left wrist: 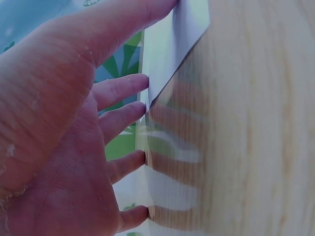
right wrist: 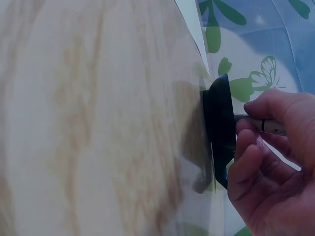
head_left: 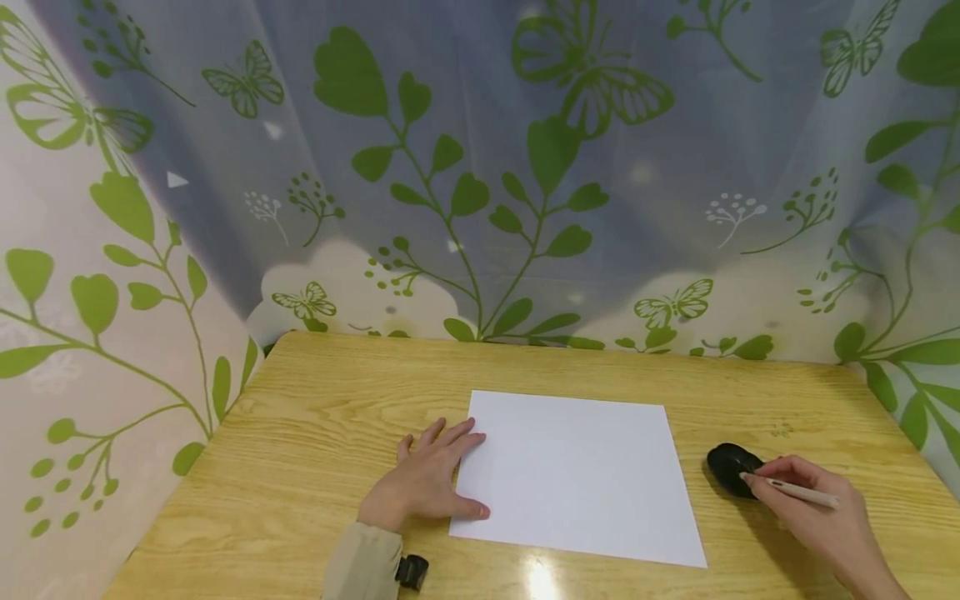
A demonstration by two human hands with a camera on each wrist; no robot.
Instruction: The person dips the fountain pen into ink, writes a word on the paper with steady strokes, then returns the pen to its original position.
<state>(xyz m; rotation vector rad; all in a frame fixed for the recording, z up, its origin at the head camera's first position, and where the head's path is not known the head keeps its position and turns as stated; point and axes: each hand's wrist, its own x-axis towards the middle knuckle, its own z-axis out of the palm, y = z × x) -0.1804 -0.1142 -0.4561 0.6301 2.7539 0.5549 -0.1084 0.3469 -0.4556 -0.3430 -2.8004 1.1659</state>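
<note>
A blank white sheet of paper (head_left: 577,483) lies flat on the wooden table. My left hand (head_left: 431,479) rests with spread fingers at its left edge, the thumb and index finger over the paper. In the left wrist view the fingertips (left wrist: 133,216) meet the tabletop, close by a paper corner (left wrist: 184,44). My right hand (head_left: 817,504) pinches a pale pen-like stick (head_left: 806,494) between thumb and fingers. Its front end points into a small black dish (head_left: 726,467) to the right of the paper. From the right wrist view, the dish's wall (right wrist: 221,123) hides the stick's tip.
Wood-grain tabletop (head_left: 300,467) surrounds the paper and dish. Behind it and along the sides hangs a curtain (head_left: 465,167) printed with green leaves and butterflies. A black band (head_left: 412,572) shows beside my left sleeve (head_left: 363,562).
</note>
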